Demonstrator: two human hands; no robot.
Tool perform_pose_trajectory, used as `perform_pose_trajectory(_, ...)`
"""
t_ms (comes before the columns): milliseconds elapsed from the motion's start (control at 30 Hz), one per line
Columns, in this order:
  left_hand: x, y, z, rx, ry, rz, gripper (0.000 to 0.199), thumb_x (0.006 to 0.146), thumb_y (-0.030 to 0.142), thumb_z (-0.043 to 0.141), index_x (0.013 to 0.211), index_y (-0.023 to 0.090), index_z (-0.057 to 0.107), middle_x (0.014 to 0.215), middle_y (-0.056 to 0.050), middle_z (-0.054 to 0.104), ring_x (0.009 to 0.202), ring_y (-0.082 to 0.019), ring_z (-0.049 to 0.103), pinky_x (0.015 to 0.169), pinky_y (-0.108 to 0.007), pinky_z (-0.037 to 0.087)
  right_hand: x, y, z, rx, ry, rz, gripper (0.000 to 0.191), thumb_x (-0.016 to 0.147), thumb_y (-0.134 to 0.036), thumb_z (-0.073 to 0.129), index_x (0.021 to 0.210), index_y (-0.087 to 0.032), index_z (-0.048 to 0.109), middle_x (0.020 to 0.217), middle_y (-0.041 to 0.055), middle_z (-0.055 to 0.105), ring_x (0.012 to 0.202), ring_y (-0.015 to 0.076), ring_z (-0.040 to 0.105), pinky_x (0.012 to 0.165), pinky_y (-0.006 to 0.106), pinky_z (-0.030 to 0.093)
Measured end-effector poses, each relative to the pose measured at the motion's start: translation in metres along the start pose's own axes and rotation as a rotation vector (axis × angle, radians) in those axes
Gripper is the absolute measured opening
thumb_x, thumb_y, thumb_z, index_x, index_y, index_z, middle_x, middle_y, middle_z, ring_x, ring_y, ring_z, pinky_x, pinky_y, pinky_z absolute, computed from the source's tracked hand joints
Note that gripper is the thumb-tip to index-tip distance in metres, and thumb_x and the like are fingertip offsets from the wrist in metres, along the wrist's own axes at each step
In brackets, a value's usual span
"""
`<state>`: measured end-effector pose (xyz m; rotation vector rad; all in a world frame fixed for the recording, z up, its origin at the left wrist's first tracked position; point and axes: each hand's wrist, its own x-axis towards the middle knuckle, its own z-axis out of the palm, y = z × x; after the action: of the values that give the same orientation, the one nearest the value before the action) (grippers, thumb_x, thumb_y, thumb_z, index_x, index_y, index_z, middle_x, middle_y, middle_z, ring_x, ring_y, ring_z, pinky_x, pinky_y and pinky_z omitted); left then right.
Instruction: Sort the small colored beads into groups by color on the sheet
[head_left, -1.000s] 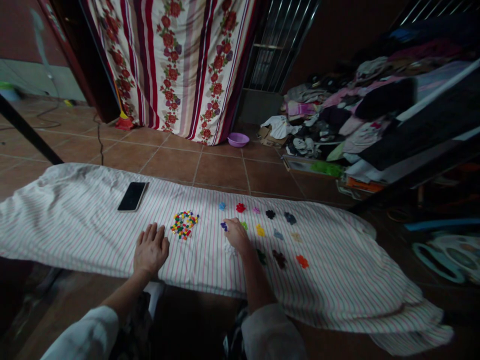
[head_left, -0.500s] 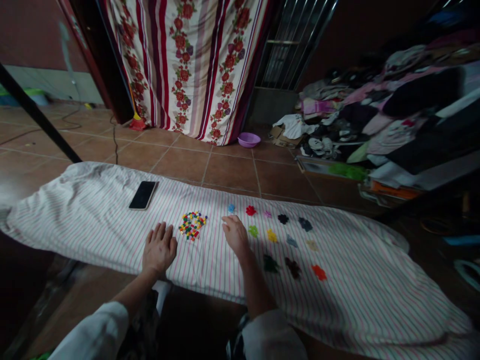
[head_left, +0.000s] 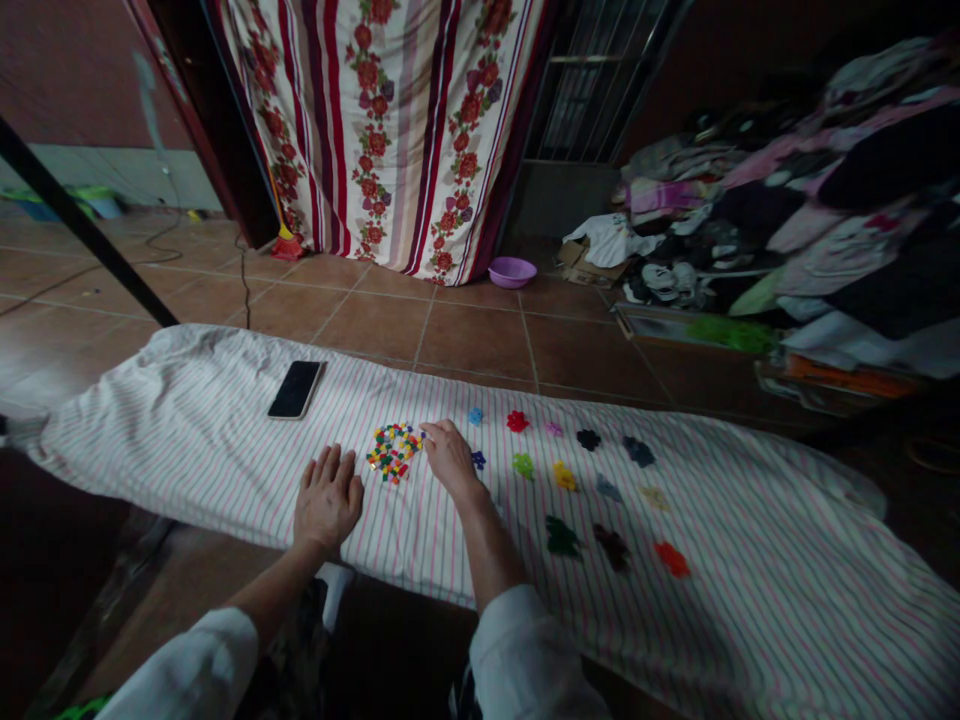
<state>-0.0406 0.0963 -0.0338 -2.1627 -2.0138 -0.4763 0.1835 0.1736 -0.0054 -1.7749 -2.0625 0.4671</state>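
My left hand (head_left: 328, 500) lies flat on the striped cloth (head_left: 225, 480), fingers stretched out, holding nothing. Just right of it is a mixed pile of small coloured pieces, like beads (head_left: 394, 452). At that pile's right edge my right hand (head_left: 452, 460) has its fingers pinched together, close to a dark blue piece; whether they grip it is too small to tell. Beyond my right hand lie small single-colour heaps: light blue (head_left: 475, 416), red (head_left: 517, 421), lime green (head_left: 523, 465), yellow (head_left: 564, 476), orange (head_left: 672, 559) and several others. A dark blue heap (head_left: 478, 460) is partly hidden by my right hand.
A phone (head_left: 297, 389) rests on the cloth at the back left. Past the covered table are a purple basin (head_left: 512, 272), a flowered curtain (head_left: 405, 140) and a large heap of clothes (head_left: 795, 210). A dark pole (head_left: 90, 225) slants down at the left.
My right hand has moved left to the edge of the mixed pile, uncovering part of the dark blue heap. My left hand stays flat on the cloth. The view has shifted slightly.
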Motion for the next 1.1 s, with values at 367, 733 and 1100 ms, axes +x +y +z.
perform_pose_trajectory(367,0.0,0.0,-0.003,0.014,-0.012,0.016,0.05,0.094,0.033,0.036,0.132,0.011,0.059,0.143,-0.02,0.053,0.138,-0.033,0.044,0.113,-0.051,0.035,0.0,0.003,0.0,0.036,0.04,0.003,0.03,0.093,-0.014,0.049,0.114,-0.023,0.069,0.111,0.0067,0.069,0.102,0.0169,0.063,0.089,0.025,0.045)
perform_pose_trajectory(733,0.0,0.0,-0.003,0.034,0.012,0.021,0.049,0.093,0.033,0.035,0.13,0.012,0.06,0.142,-0.019,0.055,0.137,-0.031,0.046,0.113,-0.048,0.034,-0.018,0.056,-0.033,0.031,0.149,0.06,0.031,0.092,-0.012,0.047,0.11,-0.021,0.07,0.111,0.0063,0.071,0.104,0.0176,0.063,0.093,0.026,0.045)
perform_pose_trajectory(1100,0.0,-0.001,-0.003,-0.041,0.018,0.006,0.049,0.092,0.033,0.036,0.13,0.013,0.06,0.142,-0.019,0.055,0.137,-0.033,0.045,0.113,-0.051,0.034,-0.029,0.075,-0.043,-0.017,0.017,0.092,0.035,0.089,-0.006,0.048,0.107,-0.022,0.074,0.11,0.0063,0.072,0.102,0.0152,0.063,0.094,0.024,0.044)
